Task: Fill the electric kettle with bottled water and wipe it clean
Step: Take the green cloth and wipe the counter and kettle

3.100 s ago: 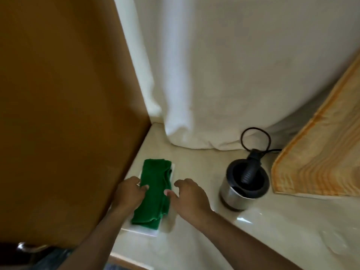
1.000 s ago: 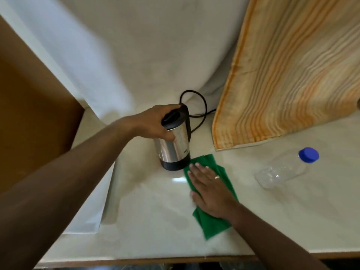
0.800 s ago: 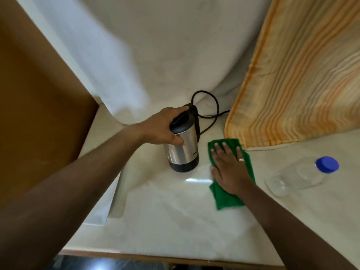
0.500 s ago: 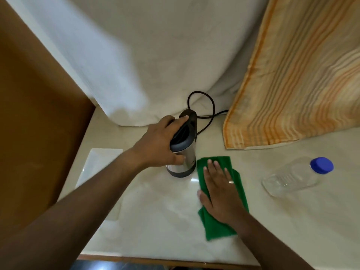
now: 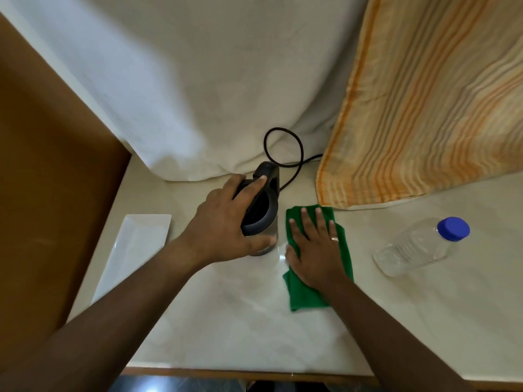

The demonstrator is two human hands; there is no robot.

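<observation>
A steel electric kettle (image 5: pixel 267 206) with a black lid and handle stands upright on the pale counter (image 5: pixel 240 321). My left hand (image 5: pixel 223 224) grips it from the left, fingers over the lid and thumb on its lower body. A green cloth (image 5: pixel 319 295) lies flat on the counter just right of the kettle. My right hand (image 5: pixel 315 250) presses down on it, palm flat and fingers spread. A clear plastic bottle (image 5: pixel 418 247) with a blue cap lies on its side at the right, apart from both hands.
A white rectangular tray (image 5: pixel 133 244) lies at the left by a brown wooden panel (image 5: pixel 51 193). The kettle's black cord (image 5: pixel 285 148) loops behind it. A white curtain (image 5: pixel 212 80) and an orange-striped cloth (image 5: pixel 424 108) hang at the back. The counter's front edge runs along the bottom.
The cloth moved from the white tray to the counter beside the kettle. My left hand took hold of the kettle. My right hand has been sliding the cloth back and forth by it.
</observation>
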